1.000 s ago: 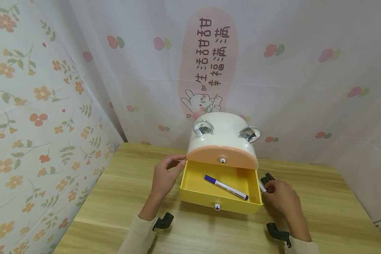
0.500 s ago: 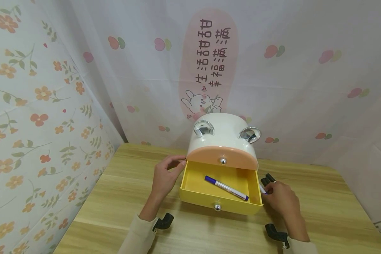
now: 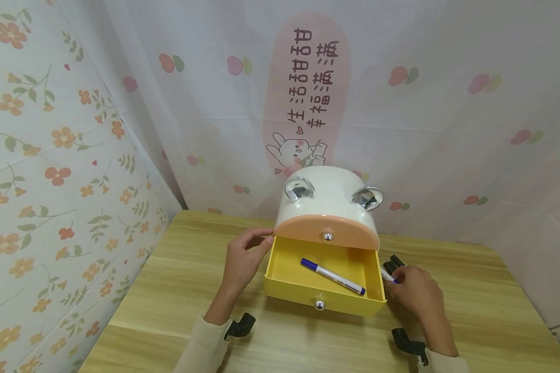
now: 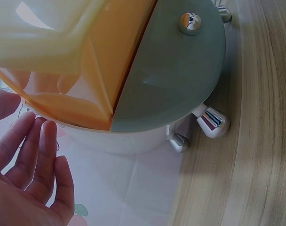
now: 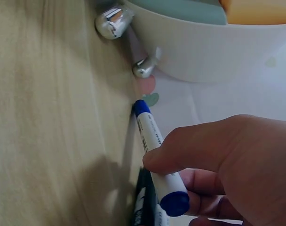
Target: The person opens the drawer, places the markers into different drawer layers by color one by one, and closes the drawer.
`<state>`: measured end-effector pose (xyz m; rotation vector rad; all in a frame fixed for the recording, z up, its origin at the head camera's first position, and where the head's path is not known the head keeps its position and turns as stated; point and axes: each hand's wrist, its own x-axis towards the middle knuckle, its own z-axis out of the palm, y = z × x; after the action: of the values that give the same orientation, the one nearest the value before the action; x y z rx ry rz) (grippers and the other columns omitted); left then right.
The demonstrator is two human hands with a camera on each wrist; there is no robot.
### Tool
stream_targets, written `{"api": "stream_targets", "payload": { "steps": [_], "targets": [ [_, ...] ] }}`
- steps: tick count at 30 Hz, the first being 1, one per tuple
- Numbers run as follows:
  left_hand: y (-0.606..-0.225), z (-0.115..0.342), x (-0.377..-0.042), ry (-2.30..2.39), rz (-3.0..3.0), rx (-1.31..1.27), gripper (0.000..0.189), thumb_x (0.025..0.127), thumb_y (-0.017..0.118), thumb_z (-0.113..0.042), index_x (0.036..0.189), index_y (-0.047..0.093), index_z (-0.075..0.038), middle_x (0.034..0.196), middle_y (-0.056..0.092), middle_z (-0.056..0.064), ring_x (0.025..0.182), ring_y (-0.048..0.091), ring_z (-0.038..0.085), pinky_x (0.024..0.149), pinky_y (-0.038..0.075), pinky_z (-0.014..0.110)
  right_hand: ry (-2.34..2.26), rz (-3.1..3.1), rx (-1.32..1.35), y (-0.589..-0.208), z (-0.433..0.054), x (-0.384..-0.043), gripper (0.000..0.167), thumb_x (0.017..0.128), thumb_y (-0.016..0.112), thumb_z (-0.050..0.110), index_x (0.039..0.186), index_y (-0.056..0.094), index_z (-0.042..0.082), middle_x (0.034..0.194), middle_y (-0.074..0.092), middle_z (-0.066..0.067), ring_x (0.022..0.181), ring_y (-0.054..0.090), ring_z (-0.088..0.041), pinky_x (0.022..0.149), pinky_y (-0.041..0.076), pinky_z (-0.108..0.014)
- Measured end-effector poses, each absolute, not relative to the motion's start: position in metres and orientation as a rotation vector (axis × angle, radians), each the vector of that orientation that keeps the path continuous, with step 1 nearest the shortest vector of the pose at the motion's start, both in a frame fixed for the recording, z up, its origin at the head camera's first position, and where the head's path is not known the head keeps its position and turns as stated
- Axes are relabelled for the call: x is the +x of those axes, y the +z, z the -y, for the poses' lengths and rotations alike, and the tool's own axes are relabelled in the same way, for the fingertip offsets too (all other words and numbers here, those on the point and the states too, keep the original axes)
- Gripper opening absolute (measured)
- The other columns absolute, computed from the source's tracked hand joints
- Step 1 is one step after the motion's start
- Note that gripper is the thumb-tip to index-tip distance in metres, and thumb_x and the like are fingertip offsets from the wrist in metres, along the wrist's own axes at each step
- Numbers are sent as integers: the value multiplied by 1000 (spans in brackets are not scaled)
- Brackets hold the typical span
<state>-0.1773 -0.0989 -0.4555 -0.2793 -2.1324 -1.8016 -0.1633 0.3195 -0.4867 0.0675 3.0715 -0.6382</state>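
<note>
1. Head view: yellow drawer [image 3: 291, 290] stands pulled out of the white cabinet [image 3: 324, 194], a marker [image 3: 333, 276] inside; your right hand [image 3: 418, 291] works just right of it, beside black-capped pens [image 3: 394, 263].
2. Left wrist view: your left hand [image 4: 27, 176] has loose, released fingers at the cabinet's edge, seemingly steadying it.
3. Right wrist view: you pinch a second marker [image 5: 150, 132]; pick-up seems in hand. Next probably calls for lifting it clear, leftward over the drawer wall.
</note>
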Motion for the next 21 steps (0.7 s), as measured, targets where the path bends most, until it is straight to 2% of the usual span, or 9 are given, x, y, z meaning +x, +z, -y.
{"api": "stream_targets", "payload": {
  "steps": [8, 16, 21],
  "targets": [
    [-456, 99, -178, -1797, 2123, -290, 16, 102, 81, -18, 117, 85, -13, 111, 79, 1, 99, 76, 24, 86, 63, 34, -626, -3126, 29, -479, -327, -161, 31, 96, 80, 28, 105, 77, -1, 86, 69, -7, 70, 60, -24, 55, 48, -41],
    [-457, 99, -178, -1796, 2123, -286, 16, 103, 81, -19, 118, 85, -14, 111, 79, 1, 100, 76, 24, 92, 62, 55, -589, -3175, 50, -465, -330, -156, 29, 96, 74, 26, 105, 77, -1, 89, 69, -10, 72, 59, -27, 53, 45, -41],
    [-457, 99, -178, -1792, 2124, -293, 16, 103, 81, -19, 118, 85, -14, 111, 79, 0, 100, 75, 23, 92, 61, 58, -620, -3180, 84, -454, -329, -152, 32, 97, 74, 27, 110, 77, -2, 92, 72, -12, 73, 60, -26, 53, 45, -39]
  ]
}}
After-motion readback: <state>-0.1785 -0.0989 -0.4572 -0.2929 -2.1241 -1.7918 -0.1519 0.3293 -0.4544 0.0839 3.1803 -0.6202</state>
